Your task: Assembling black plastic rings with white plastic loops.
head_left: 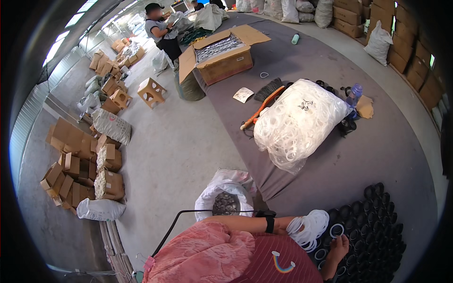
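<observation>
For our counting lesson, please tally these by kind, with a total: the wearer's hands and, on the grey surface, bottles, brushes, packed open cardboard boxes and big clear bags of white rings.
Hands: 2 (left hand, right hand)
Bottles: 2 (green bottle, blue bottle)
Brush: 1
Open cardboard box: 1
Clear bag of white rings: 1
Total: 7

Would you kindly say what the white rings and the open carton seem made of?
The white rings look like smooth plastic or perhaps silicone, given their even, milky colour. The open carton seems matte brown cardboard, judging by its stiff, folded-out flaps.
</observation>
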{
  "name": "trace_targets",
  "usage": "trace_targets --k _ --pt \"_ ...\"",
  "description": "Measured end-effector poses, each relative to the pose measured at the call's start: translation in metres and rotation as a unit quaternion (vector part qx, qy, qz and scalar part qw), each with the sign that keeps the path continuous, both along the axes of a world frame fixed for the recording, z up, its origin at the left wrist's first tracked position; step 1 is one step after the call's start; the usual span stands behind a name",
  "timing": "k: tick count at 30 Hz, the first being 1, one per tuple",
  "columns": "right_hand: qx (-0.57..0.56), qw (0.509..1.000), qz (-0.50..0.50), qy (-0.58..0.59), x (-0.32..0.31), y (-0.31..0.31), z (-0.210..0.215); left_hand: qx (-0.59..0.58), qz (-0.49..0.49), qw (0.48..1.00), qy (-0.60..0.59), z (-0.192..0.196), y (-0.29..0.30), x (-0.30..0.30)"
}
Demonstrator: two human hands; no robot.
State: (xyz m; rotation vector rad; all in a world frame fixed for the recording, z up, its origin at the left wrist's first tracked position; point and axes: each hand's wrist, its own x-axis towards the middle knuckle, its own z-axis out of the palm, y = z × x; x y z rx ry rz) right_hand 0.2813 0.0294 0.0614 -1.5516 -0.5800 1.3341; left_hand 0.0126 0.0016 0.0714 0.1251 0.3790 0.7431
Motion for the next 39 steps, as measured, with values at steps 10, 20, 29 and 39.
trace_targets --k 10,20,29,39 --pt "0.025 0.999 0.002 0.029 -0.015 -0.001 0.0 0.023 0.033 0.998 -0.048 -0.004 0.003 -0.006" --pt "0.028 0.999 0.0 0.025 -0.021 -0.009 -0.001 0.011 0.028 0.999 -0.044 -0.014 -0.004 -0.012" --pt "0.049 0.988 -0.115 -0.086 0.035 -0.023 -0.007 -0.014 -0.072 0.997 -0.031 0.007 0.015 0.006" --pt "0.013 0.95 -0.303 -0.076 0.154 -0.123 -0.011 0.007 -0.131 0.991 0.024 0.028 0.023 0.05"
